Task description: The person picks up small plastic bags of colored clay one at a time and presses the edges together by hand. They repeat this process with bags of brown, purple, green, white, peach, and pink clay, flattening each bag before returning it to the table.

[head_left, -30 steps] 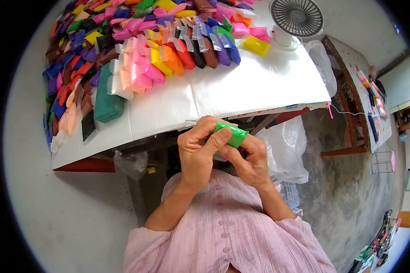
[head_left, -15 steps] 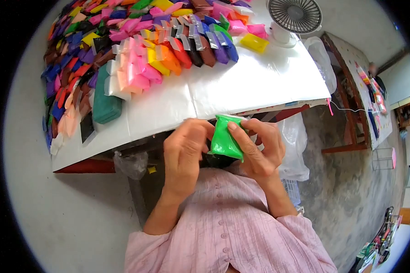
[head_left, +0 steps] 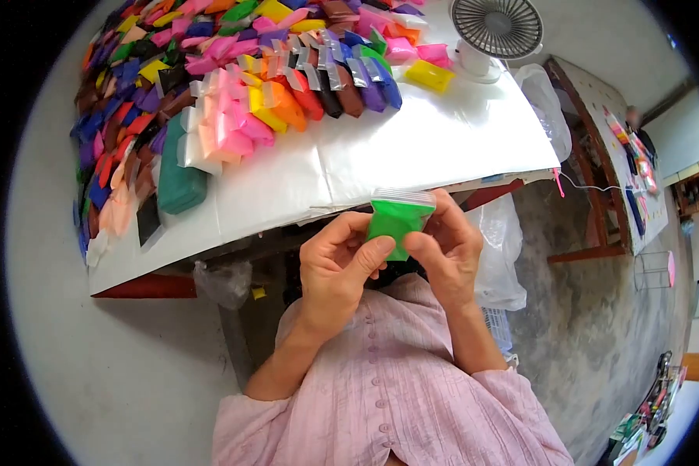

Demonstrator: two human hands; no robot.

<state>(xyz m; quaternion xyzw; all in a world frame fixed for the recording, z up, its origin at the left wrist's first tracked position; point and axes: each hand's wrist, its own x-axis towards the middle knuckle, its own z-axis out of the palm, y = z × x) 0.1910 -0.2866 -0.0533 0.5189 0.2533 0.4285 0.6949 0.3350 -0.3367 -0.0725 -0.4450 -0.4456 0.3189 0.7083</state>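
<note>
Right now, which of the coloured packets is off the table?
The bright green packet, pinched between the left hand and right hand in front of the table edge; the other packets all lie on the white table.

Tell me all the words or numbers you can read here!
None can be read.
The green packet held by the left hand and right hand shows no print.
The pile of packets and the fan show none; items on the far table are too small and blurred.
</note>
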